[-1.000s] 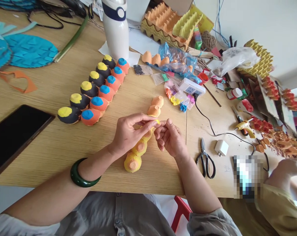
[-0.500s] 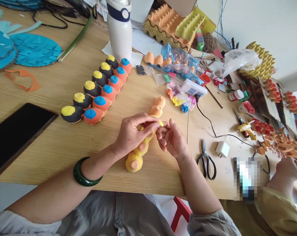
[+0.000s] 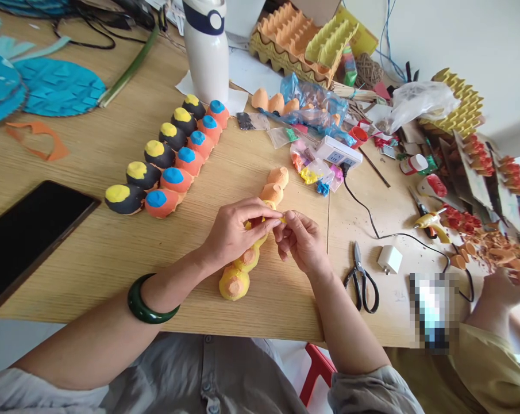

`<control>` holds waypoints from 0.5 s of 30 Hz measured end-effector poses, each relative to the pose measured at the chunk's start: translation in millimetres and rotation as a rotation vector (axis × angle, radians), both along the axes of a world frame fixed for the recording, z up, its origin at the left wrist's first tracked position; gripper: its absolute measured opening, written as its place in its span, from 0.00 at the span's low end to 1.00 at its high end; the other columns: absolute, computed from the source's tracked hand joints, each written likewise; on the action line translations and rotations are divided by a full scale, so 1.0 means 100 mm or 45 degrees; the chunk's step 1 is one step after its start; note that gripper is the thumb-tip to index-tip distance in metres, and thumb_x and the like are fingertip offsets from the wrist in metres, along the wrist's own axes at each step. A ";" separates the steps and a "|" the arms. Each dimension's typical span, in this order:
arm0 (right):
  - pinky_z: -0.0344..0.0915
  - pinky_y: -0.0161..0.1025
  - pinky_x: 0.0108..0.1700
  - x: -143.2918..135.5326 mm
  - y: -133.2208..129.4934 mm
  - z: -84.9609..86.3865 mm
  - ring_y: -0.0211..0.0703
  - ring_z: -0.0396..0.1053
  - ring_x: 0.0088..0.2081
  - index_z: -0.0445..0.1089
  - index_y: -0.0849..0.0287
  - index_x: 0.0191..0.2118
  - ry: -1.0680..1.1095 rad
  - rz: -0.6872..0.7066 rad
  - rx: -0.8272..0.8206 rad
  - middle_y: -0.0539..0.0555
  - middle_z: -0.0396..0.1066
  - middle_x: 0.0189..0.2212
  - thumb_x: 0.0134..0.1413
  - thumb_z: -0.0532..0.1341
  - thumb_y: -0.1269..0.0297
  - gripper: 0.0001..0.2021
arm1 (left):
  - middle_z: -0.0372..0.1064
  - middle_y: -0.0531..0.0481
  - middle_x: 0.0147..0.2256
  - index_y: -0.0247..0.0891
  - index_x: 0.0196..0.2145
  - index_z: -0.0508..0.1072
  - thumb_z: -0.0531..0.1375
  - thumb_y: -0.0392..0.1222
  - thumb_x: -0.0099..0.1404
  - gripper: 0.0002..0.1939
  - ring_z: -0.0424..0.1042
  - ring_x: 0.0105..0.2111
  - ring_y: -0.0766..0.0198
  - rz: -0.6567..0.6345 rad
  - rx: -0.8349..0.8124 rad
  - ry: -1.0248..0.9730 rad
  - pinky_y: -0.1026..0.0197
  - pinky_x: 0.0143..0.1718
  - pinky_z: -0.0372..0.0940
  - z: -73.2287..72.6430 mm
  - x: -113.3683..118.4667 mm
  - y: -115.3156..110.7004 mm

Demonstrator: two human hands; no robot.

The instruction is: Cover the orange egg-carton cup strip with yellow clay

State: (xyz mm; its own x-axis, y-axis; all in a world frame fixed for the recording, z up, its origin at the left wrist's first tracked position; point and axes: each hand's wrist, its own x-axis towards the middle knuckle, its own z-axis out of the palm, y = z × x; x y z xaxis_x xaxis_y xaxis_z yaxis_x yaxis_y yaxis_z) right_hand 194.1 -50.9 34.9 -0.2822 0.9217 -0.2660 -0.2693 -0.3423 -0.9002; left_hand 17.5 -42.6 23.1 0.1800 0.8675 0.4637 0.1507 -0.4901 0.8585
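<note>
A small bit of yellow modelling clay (image 3: 282,219) is pinched between the fingertips of my left hand (image 3: 238,229) and my right hand (image 3: 301,238). Both hands are closed, with the thumbs pressed to the fingers. Below them lies a strip of egg-carton cups (image 3: 234,284). Its near cups are coated yellow with bare orange tips, while the far ones are plain orange. My left hand hides the middle of this strip. To the left stand a row of black cups with yellow tops (image 3: 154,155) and a row of orange cups with blue tops (image 3: 186,163).
Scissors (image 3: 359,279) and a white charger (image 3: 389,259) lie right of my hands. Clay packets (image 3: 314,171) and a power strip (image 3: 339,152) are beyond. A dark tablet (image 3: 31,241) is at left, a white bottle (image 3: 207,57) behind. A co-worker's hand (image 3: 503,296) is at far right.
My right thumb has come down onto the forefinger and now pinches the yellow clay. My left hand keeps its grip, almost in the same place.
</note>
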 end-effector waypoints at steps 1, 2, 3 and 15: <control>0.64 0.29 0.14 0.00 0.00 0.00 0.29 0.60 0.16 0.71 0.58 0.29 -0.011 0.000 0.010 0.45 0.70 0.22 0.55 0.72 0.41 0.23 | 0.82 0.50 0.36 0.40 0.40 0.85 0.66 0.38 0.71 0.05 0.78 0.33 0.66 0.012 0.024 0.017 0.66 0.35 0.72 0.00 0.00 0.00; 0.65 0.29 0.15 0.00 0.00 0.00 0.30 0.60 0.17 0.71 0.58 0.30 -0.024 0.002 0.016 0.45 0.70 0.22 0.55 0.72 0.41 0.23 | 0.82 0.50 0.36 0.40 0.39 0.85 0.66 0.39 0.72 0.05 0.78 0.33 0.66 0.025 0.049 0.038 0.66 0.36 0.72 -0.01 0.00 0.00; 0.65 0.29 0.15 0.00 0.00 -0.01 0.30 0.61 0.17 0.72 0.58 0.30 -0.038 0.001 0.020 0.45 0.70 0.22 0.55 0.73 0.42 0.23 | 0.81 0.50 0.36 0.41 0.39 0.84 0.66 0.40 0.72 0.05 0.78 0.33 0.66 0.039 0.075 0.062 0.65 0.36 0.72 -0.02 0.01 -0.01; 0.59 0.31 0.17 0.02 0.08 -0.19 0.30 0.58 0.17 0.71 0.56 0.30 -0.326 -0.396 0.239 0.44 0.68 0.20 0.56 0.70 0.40 0.23 | 0.81 0.48 0.33 0.43 0.36 0.82 0.61 0.38 0.72 0.09 0.74 0.33 0.56 0.199 0.627 0.772 0.53 0.34 0.68 0.21 -0.02 -0.01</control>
